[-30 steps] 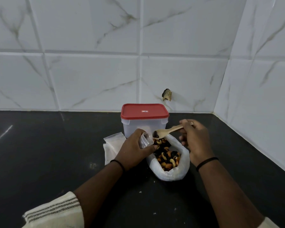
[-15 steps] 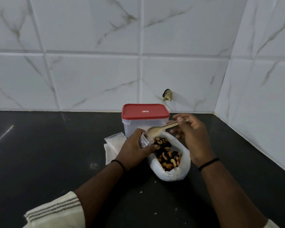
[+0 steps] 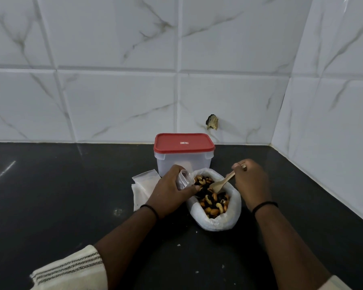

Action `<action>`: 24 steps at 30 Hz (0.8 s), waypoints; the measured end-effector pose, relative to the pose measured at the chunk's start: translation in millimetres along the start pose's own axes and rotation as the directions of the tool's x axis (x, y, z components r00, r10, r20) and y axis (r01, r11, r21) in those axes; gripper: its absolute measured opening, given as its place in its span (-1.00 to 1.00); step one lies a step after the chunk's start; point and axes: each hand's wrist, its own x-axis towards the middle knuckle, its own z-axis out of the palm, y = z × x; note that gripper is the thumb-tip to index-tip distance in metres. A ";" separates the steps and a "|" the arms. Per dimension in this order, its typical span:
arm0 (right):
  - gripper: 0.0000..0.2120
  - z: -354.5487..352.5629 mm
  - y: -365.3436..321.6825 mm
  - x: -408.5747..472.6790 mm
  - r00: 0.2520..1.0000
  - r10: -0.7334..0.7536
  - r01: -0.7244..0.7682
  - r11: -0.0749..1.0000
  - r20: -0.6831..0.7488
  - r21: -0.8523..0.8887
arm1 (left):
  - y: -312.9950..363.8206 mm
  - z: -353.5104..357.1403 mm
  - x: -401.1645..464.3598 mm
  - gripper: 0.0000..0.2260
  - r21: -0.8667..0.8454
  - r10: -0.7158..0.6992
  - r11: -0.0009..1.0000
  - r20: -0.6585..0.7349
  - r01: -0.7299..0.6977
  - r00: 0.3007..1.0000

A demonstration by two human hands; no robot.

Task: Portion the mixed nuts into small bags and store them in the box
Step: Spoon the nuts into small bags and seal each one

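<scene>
A large white bag lies open on the black counter, full of mixed nuts. My left hand grips a small clear bag at the big bag's left rim, mouth turned toward the nuts. My right hand holds a wooden spoon by its handle, bowl dipped down into the nuts. Behind them stands a clear plastic box with a red lid closed on it.
A few flat empty small bags lie left of my left hand. The black counter meets white tiled walls behind and at the right, forming a corner. Small crumbs dot the counter near me.
My right hand has swung the spoon from the small bag's mouth down and right into the nuts in the large bag. My left hand stays holding the small bag.
</scene>
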 end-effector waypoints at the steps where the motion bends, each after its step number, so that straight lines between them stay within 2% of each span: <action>1: -0.83 1.7 3.2 1.8 0.999 0.043 -0.043 0.998 0.008 0.037 | -0.1 0.1 0.1 -0.65 0.000 0.001 1.000 -0.002 -0.001 1.000; 5: -0.83 7.2 12.0 6.0 0.978 0.188 -0.201 0.963 0.087 0.181 | 0.4 0.0 -0.1 -0.67 -0.006 0.008 1.000 0.000 -0.008 1.000; 9: -0.84 8.3 15.8 11.0 0.966 0.246 -0.258 0.933 0.079 0.251 | -0.3 0.0 0.3 -0.67 -0.011 0.003 1.000 0.006 -0.003 1.000; 14: -0.87 7.2 18.5 15.6 0.955 0.297 -0.283 0.911 0.002 0.300 | 0.0 0.4 0.4 -0.66 -0.013 0.010 1.000 0.005 -0.010 1.000; 18: -0.87 5.7 16.1 15.7 0.949 0.316 -0.301 0.889 0.013 0.345 | -0.2 0.4 0.4 -0.65 -0.004 0.008 1.000 0.003 -0.008 1.000; 24: -0.84 -2.1 -5.0 0.8 0.973 0.230 -0.203 0.817 0.017 0.539 | -0.2 0.4 0.7 -0.63 0.013 0.013 1.000 0.008 -0.013 1.000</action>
